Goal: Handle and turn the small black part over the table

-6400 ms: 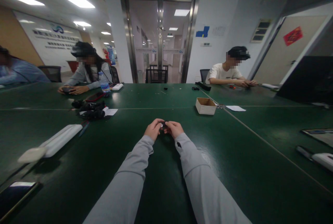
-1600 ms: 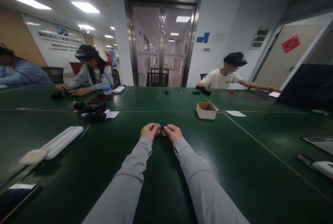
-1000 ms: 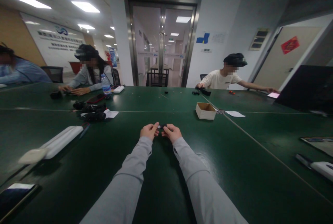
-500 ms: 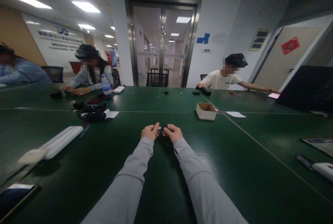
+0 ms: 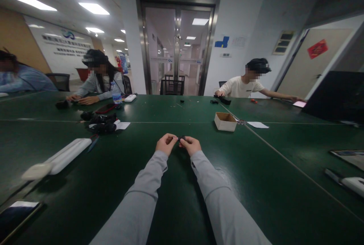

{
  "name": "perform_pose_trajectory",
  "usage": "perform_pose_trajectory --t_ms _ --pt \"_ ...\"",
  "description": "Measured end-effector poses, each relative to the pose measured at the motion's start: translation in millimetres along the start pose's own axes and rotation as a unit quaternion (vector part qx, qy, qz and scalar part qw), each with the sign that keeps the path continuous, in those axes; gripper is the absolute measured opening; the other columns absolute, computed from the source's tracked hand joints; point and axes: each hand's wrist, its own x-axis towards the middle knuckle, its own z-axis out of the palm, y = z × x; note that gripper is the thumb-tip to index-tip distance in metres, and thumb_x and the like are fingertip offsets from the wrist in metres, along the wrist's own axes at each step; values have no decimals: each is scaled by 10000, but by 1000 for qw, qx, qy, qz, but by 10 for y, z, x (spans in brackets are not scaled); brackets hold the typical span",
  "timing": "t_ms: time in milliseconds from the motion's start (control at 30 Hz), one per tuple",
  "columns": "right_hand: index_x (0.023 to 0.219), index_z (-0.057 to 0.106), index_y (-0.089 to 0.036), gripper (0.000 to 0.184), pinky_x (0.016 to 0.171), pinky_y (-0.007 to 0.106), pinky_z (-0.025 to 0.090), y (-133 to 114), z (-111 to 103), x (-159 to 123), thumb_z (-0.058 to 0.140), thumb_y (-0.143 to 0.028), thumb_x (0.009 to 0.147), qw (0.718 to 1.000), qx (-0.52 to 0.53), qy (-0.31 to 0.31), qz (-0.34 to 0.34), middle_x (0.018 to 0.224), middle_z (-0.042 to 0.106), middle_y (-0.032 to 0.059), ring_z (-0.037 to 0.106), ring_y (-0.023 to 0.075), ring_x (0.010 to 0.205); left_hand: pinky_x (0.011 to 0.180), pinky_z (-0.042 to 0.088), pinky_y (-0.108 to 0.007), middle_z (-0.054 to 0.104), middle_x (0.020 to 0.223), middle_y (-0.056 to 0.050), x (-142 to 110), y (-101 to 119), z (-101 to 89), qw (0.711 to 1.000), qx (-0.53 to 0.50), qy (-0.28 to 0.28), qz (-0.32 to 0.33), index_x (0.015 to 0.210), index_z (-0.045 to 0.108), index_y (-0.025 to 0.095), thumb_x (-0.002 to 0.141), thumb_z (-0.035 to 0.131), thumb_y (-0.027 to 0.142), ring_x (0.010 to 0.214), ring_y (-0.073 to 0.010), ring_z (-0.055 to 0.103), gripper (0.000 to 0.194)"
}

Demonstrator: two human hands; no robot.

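My left hand [image 5: 165, 144] and my right hand [image 5: 191, 146] meet above the green table in front of me. Both are closed in a pinch, fingertips nearly touching. Between them is a small black object [image 5: 181, 138], too small and too covered by fingers for its kind to be told. The right thumb and fingers grip its near-right part, while the left thumb and forefinger pinch its left end. Beyond my hands, to the right, stands an open cardboard box [image 5: 225, 125].
A white power strip [image 5: 68, 156] and a phone [image 5: 18, 218] lie to the left, near black gear [image 5: 102, 125] and a water bottle [image 5: 116, 95]. White paper [image 5: 258, 124] is beside the box. A dark monitor [image 5: 338, 95] stands at right. Several people sit around the green table [image 5: 182, 207].
My left hand has turned slightly, its fingers now higher and closer to my right hand. The shiny part of the black object that showed between the hands is now mostly covered.
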Motion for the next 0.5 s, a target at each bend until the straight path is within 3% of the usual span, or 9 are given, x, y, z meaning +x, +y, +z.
perform_pose_trajectory --t_ms 200,500 --pt "656 622 -95 264 516 221 526 33 -33 30 778 -201 472 1000 -6 5 -2 545 619 30 595 129 487 726 463 -281 619 844 -68 19 -21 -20 999 -21 -32 33 843 597 144 655 621 283 761 -149 578 235" --pt "700 518 -132 395 454 260 549 111 -60 84 816 -194 447 999 28 23 -7 564 594 4 607 166 475 732 470 -289 621 851 -58 -4 30 -38 999 -22 -27 30 837 599 147 637 623 221 733 -140 582 215"
